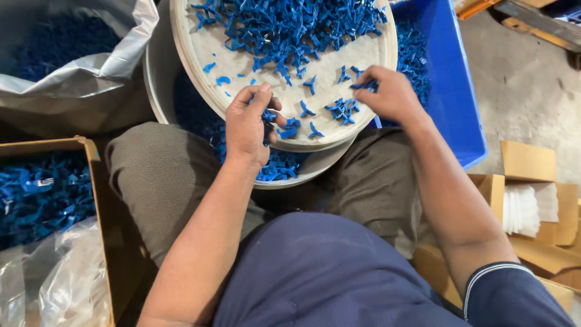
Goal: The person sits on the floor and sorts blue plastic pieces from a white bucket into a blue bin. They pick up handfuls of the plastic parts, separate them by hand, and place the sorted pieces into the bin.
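Note:
A round pale tray [357,57] rests across a white bucket [158,91] in front of my knees. Many small blue plastic pieces [284,27] are heaped on its far side, with a few loose ones near the front rim. My left hand [249,124] is at the tray's near edge, fingers closed around a handful of blue pieces. My right hand [390,94] pinches one blue piece between thumb and fingertips above the tray's right side. A small cluster of pieces [343,110] lies between the two hands.
More blue pieces fill the bucket under the tray. A blue plastic crate [454,79] stands at right, a grey bag [78,72] of pieces at upper left, a cardboard box [100,200] of pieces at left. Cardboard boxes [532,181] with white items sit at right.

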